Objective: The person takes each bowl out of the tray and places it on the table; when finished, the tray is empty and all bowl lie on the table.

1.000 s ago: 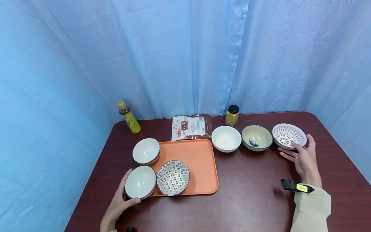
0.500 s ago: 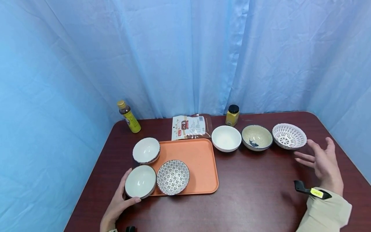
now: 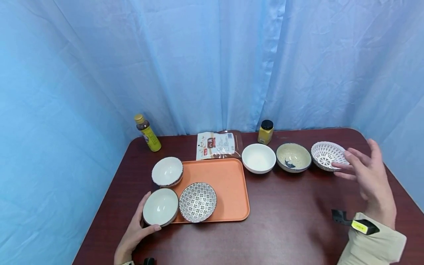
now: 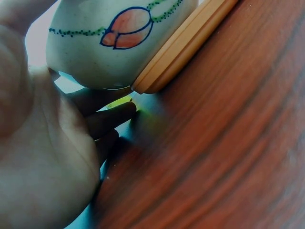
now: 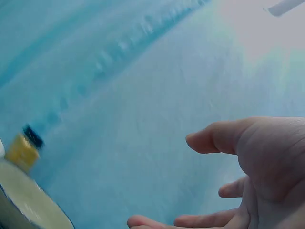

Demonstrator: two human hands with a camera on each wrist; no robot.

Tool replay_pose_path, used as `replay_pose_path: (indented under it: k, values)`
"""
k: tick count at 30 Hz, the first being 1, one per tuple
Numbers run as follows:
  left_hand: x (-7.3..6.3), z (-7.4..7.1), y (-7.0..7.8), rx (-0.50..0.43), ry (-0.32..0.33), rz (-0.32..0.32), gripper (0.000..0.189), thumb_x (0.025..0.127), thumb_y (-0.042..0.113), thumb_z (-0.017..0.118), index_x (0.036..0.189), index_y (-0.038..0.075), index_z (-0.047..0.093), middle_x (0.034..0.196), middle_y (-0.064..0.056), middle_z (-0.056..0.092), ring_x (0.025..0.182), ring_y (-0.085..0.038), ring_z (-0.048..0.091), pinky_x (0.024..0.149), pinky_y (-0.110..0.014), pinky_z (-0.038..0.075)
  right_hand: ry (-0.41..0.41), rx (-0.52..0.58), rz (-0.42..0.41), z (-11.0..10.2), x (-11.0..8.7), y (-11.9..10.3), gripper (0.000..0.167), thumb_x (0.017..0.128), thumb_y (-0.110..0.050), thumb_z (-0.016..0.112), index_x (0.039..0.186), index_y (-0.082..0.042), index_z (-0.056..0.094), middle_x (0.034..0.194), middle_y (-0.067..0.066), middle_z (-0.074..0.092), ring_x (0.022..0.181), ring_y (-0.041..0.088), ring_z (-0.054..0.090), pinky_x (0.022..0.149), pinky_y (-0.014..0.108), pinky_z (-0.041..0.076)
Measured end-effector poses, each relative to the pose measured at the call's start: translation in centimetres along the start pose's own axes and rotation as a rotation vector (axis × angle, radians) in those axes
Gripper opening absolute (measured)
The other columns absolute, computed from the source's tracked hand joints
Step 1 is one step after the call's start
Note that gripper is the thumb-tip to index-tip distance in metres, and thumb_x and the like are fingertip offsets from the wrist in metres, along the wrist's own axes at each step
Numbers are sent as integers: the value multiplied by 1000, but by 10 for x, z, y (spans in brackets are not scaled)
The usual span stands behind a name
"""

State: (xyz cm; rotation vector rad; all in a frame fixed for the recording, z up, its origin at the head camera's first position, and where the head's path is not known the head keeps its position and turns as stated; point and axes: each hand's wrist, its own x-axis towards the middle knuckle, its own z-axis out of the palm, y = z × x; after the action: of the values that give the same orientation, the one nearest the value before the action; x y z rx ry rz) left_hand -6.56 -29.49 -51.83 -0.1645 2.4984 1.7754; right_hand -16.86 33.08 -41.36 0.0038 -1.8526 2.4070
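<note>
We are noting the left hand (image 3: 135, 232) curving thumb and fingers round a pale bowl (image 3: 160, 207), at the orange tray's (image 3: 230, 187) eight o'clock. A patterned bowl (image 3: 198, 202) is resting just off its three o'clock. At the table's (image 3: 281, 224) two o'clock, the right hand (image 3: 374, 180), fingers spread and gripping nothing, is hovering by a latticed bowl (image 3: 326, 154); contact we are unable to tell.
</note>
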Motion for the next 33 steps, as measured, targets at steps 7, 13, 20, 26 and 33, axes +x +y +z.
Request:
replay_pose_path:
  k: [7, 13, 20, 26, 33]
  values:
    - [0, -1, 0, 2, -6, 8, 107, 78, 6, 79, 162, 20, 14, 164, -12, 23, 124, 15, 30, 112, -64, 23, -186, -65, -48, 56, 6, 6, 82, 102, -3, 50, 161, -24, -4, 125, -9, 48, 82, 12, 76, 63, 29, 60]
    - [-1, -1, 0, 4, -22, 8, 108, 79, 4, 78, 163, 21, 12, 164, -11, 22, 125, 16, 30, 110, -59, 27, -314, -228, 19, 102, 7, 16, 80, 104, -9, 50, 162, -21, -4, 144, 14, 38, 87, 9, 75, 68, 29, 60]
    - [-1, -1, 1, 11, -16, 4, 108, 79, 4, 78, 163, 22, 13, 162, -9, 24, 125, 15, 30, 108, -52, 29, -455, -326, 66, 148, 3, 31, 76, 104, -11, 50, 162, -18, 1, 156, 37, 23, 88, 9, 74, 69, 33, 60]
    - [-1, 0, 0, -2, -12, 10, 108, 78, 5, 78, 163, 22, 14, 163, -11, 24, 125, 15, 30, 111, -62, 26, -578, -366, 139, 186, -7, 58, 79, 101, -12, 56, 162, -19, 7, 155, 35, 31, 91, 18, 73, 73, 45, 60]
    - [-1, 0, 1, 10, -13, 8, 108, 79, 5, 78, 163, 22, 13, 162, -10, 26, 124, 16, 31, 109, -57, 30, -700, -412, 223, 219, -21, 91, 78, 99, -18, 61, 162, -20, 14, 154, 33, 34, 94, 29, 72, 72, 44, 60]
